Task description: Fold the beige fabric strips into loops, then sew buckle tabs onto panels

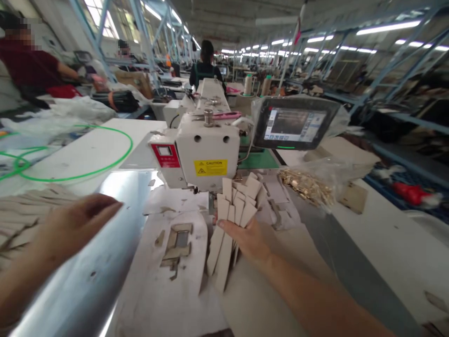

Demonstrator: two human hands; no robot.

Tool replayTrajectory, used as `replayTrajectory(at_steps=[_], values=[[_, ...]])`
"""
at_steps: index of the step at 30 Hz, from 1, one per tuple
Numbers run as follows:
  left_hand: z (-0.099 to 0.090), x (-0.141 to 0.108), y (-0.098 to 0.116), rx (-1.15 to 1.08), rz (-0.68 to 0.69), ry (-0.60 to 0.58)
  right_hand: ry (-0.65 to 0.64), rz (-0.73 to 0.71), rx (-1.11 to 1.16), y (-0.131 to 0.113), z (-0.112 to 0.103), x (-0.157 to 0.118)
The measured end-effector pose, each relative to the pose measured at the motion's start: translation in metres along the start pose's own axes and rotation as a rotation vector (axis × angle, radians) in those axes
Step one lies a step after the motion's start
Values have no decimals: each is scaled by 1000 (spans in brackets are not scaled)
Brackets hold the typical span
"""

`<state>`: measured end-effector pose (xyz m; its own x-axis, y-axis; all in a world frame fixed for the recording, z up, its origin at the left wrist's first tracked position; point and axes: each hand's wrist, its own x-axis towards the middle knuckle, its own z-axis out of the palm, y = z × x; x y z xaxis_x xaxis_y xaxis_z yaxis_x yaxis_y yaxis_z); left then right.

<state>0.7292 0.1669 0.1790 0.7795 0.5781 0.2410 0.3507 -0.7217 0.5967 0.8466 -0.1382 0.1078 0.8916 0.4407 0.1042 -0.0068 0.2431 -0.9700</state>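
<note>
My right hand (254,238) is closed around a loose bundle of flat, straight-edged beige strips (231,213), its thumb pressed across their front, their upper ends fanned out unevenly and two long ones hanging below my grip. I hold the bundle by the right edge of a white sheet (145,290) with a rectangular opening edged in beige pieces, just on the near side of the white, boxy sewing-machine head (206,135) with its yellow caution label. My left hand (79,222) is partly curled over the left edge of a shiny silver metal plate (119,196); nothing shows in it, but blur keeps me from telling whether thumb and fingers meet. Just beyond it, along the plate's left edge, lies a heap of overlapping beige pieces (31,201). Toward the right edge of the white desk (386,243) sits a clear plastic bag of small gold-coloured pieces (308,187), apart from both hands. I judge the step in hand to be handling the gathered strips, the right hand carrying them while the left is free of the bundle. To my mind, the next move calls for a steady pinch, since the uneven strips could slip out of line.
</note>
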Motion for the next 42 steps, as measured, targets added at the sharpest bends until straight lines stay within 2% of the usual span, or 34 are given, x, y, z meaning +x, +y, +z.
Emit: replayTrajectory(at_steps=[2, 3, 6, 9, 11, 13, 17, 20, 24, 28, 34, 38, 42], values=[[41, -15, 26, 46, 141, -345, -14, -6, 13, 1, 0, 0], [61, -25, 40, 93, 207, -467, -14, -12, 10, 1, 0, 1], [108, -52, 76, 230, 241, -570, -12, -29, -7, 0, 0, 1], [130, -60, 90, 294, 229, -598, -30, -55, -16, -3, -1, 1], [130, -56, 89, 273, 235, -603, -44, -80, -28, -4, -2, 1], [120, -52, 84, 227, 246, -599, -50, -97, -43, -5, -1, 1], [93, -55, 76, -185, 323, -470, -59, -123, -36, -9, 4, -1], [87, -65, 74, -375, 420, -400, -75, -178, -30, -14, 9, -3], [96, -71, 75, -366, 450, -405, -31, -219, -81, -17, 12, -9], [103, -70, 85, -340, 457, -396, 37, -244, -154, -8, 11, -15], [104, -71, 101, -369, 436, -371, -58, -316, -196, -5, 10, -14], [112, -70, 95, -313, 406, -358, -36, -356, -242, -13, 13, -11], [122, -72, 84, -273, 423, -326, -106, -337, -256, -20, 16, -11]])
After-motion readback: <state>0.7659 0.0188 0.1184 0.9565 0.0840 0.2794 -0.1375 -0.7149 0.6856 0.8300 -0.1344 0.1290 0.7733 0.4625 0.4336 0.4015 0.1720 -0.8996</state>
